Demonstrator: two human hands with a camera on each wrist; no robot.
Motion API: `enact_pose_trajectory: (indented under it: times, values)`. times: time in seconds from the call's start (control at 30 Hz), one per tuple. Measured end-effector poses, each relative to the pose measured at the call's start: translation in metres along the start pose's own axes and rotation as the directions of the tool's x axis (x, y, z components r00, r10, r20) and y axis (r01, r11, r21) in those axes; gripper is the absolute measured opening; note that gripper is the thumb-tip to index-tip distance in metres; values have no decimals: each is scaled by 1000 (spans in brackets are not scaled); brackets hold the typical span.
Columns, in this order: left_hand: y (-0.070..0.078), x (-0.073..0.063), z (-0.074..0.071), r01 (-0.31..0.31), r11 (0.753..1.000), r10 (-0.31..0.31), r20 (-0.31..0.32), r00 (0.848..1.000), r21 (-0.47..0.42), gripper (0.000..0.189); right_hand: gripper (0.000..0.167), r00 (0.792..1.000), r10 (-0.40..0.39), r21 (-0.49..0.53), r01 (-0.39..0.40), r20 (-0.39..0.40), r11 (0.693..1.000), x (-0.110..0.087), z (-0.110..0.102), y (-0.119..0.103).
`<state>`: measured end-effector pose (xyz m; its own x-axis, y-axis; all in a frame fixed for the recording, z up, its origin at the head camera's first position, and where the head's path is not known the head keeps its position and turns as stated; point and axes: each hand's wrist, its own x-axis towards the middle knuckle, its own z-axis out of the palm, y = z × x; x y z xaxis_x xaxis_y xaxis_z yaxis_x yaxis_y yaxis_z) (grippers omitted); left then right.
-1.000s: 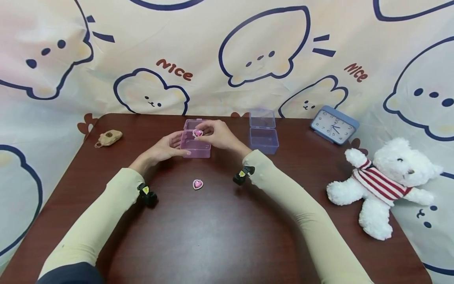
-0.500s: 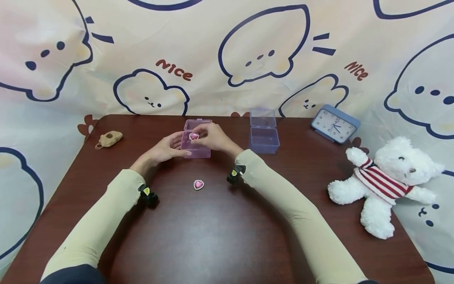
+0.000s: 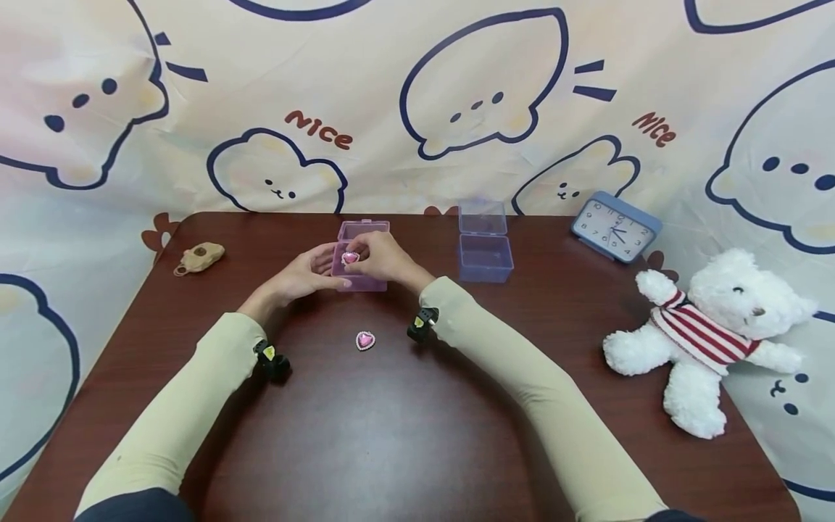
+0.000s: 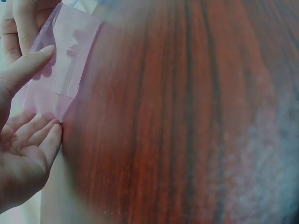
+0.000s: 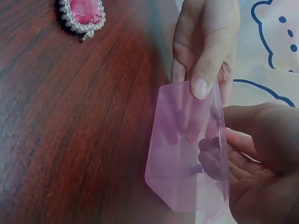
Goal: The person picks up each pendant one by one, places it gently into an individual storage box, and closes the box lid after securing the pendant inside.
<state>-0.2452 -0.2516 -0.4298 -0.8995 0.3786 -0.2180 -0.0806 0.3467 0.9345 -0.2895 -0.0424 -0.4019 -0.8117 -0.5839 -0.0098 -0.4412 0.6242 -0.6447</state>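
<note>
A small translucent pink box (image 3: 367, 285) with its lid up stands at the middle back of the table. My left hand (image 3: 298, 275) holds it from the left, the thumb over the front wall and the fingers spread along the side. Over the box's open top, my right hand (image 3: 386, 258) pinches a pink heart-shaped gem (image 3: 350, 258) with a white beaded edge. That gem is hidden in both wrist views. A matching heart gem (image 3: 365, 340) lies on the table in front of the box; its edge shows in the right wrist view as a pink stone (image 5: 85, 10).
A translucent blue-violet box (image 3: 485, 259) with a raised lid stands to the right of the pink one. Farther right are a blue clock (image 3: 616, 228) and a white teddy bear (image 3: 711, 341) in a striped top. A small beige pouch-like thing (image 3: 199, 257) lies back left.
My right hand has moved left and slightly toward me with the heart gem, lower over the pink box. The left hand stays on the box.
</note>
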Motion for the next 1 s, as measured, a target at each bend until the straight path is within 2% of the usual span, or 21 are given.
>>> enact_pose_trajectory:
  times: [0.37,0.6,0.8,1.0]
  values:
    - [-4,-1,0,-16,1000,16,-4,1000,-12,92,30,1000,-16,-51,17,26,999,5,5,-3]
    - [-4,1,0,-19,999,19,-6,1000,-25,92,30,1000,-28,-59,27,-8,998,5,5,-4]
    - [-4,2,1,-13,1000,13,-7,1000,-21,91,38,999,-37,-70,37,-3,997,6,7,-2]
    - [-2,4,2,-14,1000,14,-13,1000,-19,90,39,999,-34,-22,34,11,999,3,0,1]
